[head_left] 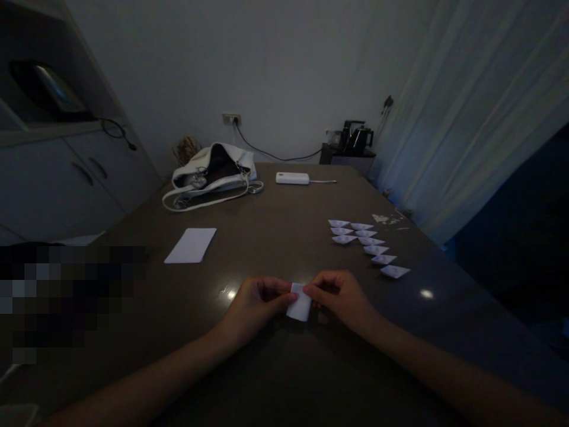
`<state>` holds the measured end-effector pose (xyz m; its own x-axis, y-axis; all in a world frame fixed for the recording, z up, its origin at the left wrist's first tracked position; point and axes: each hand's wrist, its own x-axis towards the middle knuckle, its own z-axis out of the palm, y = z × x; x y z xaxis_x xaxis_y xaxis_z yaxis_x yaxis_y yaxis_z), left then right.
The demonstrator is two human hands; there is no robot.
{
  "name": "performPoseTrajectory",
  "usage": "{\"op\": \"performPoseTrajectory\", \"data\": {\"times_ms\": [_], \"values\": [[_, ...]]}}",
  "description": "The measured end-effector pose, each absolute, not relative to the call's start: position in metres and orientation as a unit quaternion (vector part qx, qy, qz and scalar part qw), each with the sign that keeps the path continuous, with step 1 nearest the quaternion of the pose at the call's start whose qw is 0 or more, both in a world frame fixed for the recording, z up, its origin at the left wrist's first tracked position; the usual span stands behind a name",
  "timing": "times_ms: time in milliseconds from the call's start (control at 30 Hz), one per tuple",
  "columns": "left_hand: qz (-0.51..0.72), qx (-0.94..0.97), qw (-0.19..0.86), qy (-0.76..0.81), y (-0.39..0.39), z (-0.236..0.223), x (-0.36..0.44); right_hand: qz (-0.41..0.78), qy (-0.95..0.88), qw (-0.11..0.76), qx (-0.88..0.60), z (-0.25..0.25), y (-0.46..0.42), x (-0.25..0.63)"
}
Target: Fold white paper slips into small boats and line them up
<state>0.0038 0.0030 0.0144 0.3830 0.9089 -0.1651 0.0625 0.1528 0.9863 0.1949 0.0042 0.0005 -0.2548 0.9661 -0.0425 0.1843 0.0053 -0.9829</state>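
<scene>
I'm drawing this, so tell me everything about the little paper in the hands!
The little paper is white, plain and roughly rectangular, and looks folded. It slants over the brown table. The left hand pinches its left edge, the right hand its upper right. Creases are too small to tell.

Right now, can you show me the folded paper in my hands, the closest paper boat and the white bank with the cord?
Folded paper (pixel 299 306): head view, its middle.
Closest paper boat (pixel 395 271): head view, its side.
White bank (pixel 293 178): head view, its body.

A white bag (pixel 213 172) and power bank (pixel 292 178) lie on the table (pixel 267 225), a kettle (pixel 361 140) standing beyond near the curtain (pixel 462 89).
</scene>
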Motion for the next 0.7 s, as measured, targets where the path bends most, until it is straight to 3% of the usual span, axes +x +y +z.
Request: {"op": "performPoseTrajectory", "data": {"times_ms": [333,700], "values": [[0.397,0.532,0.592,0.456,0.001,0.012,0.006,0.554,-0.573,0.392,-0.459,-0.002,0.003,0.191],[0.388,0.567,0.566,0.455,-0.008,0.013,0.012,0.497,-0.597,0.426,-0.464,0.000,-0.001,0.188]]}}
